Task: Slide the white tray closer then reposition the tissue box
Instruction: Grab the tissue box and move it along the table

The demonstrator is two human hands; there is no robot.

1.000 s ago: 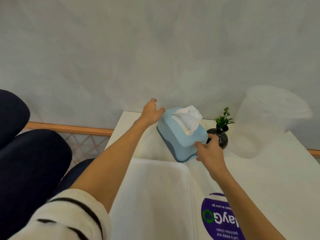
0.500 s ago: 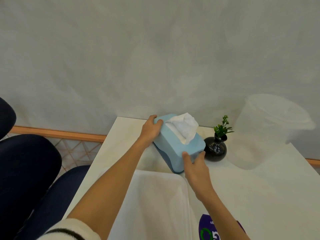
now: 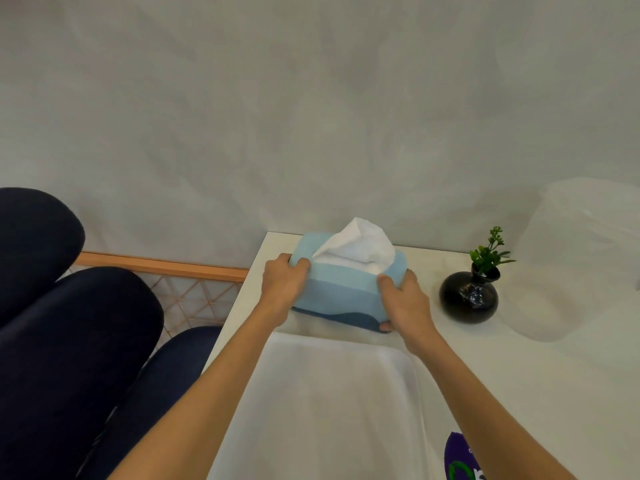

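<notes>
**Inspector:** Status of step 1, the tray?

**Assessor:** The white tray (image 3: 329, 403) lies close in on the table (image 3: 554, 375), its near end running out of view beneath the forearms. I judge the slide complete; neither hand is on it.

**Inspector:** And step 2?

**Assessor:** In progress, by my reading. The tissue box (image 3: 341, 292) sits near the table's back left corner, just beyond the tray's far rim, long side facing the person. Whether its base is resting on the table or slightly raised, I cannot tell.

**Inspector:** Hands?

**Assessor:** Both are closed around the box, 1 at each end. The left hand (image 3: 282, 284) wraps the left end with fingers curled over the top edge. The right hand (image 3: 403, 299) clamps the right end, thumb on top, fingertips under the lower corner.

**Inspector:** Hazards nearby?

**Assessor:** A black vase (image 3: 469, 299) holding a green sprig stands to the right of the box, apart from the right hand. A tissue stands up out of the slot.

**Inspector:** Remaining work?

**Assessor:** Settling the box and letting go; no release is shown
</notes>
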